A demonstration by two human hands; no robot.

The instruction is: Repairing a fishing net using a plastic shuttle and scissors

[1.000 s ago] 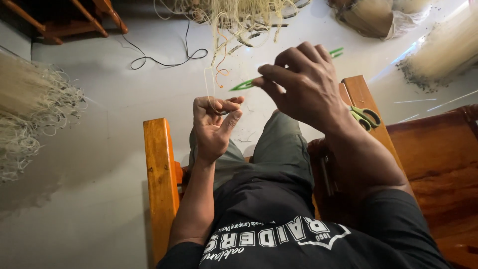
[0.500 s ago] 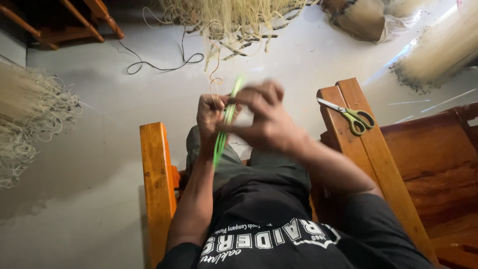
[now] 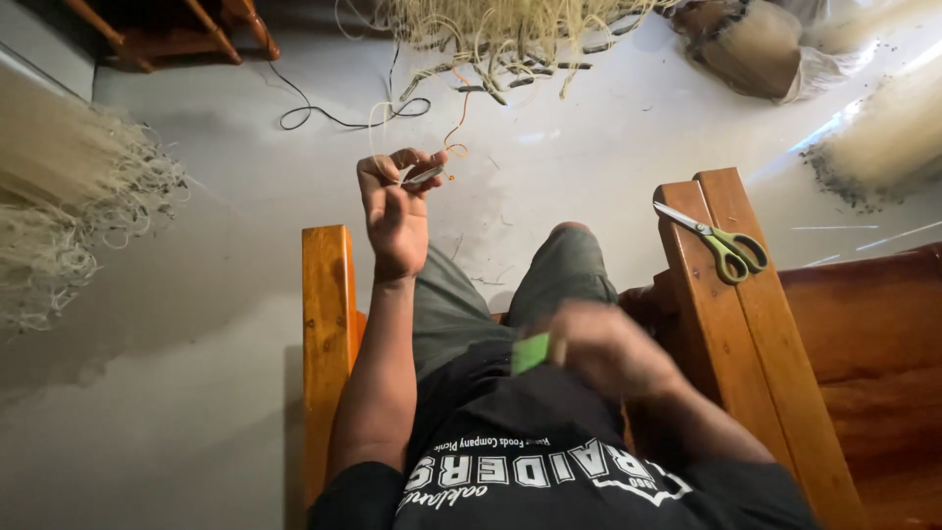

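I sit in a wooden chair (image 3: pixel 328 324), looking down at my lap. My left hand (image 3: pixel 394 206) is raised in front of me, fingers pinched on a small lead weight and thin pale line (image 3: pixel 424 177) that runs up toward a heap of netting (image 3: pixel 500 29). My right hand (image 3: pixel 613 348), blurred by motion, is low over my lap and grips a green netting needle (image 3: pixel 531 351). Only the needle's near end shows.
Green-handled scissors (image 3: pixel 721 240) lie on the right wooden armrest (image 3: pixel 726 314). A pale fishing net pile (image 3: pixel 59 196) lies at the left, another (image 3: pixel 883 137) at the right. A black cable (image 3: pixel 334 108) snakes across the grey floor. A brown sack (image 3: pixel 756 44) sits far right.
My right hand has dropped from beside the left hand down to my lap, pulling the green needle with it. My left hand stayed raised, holding the line.
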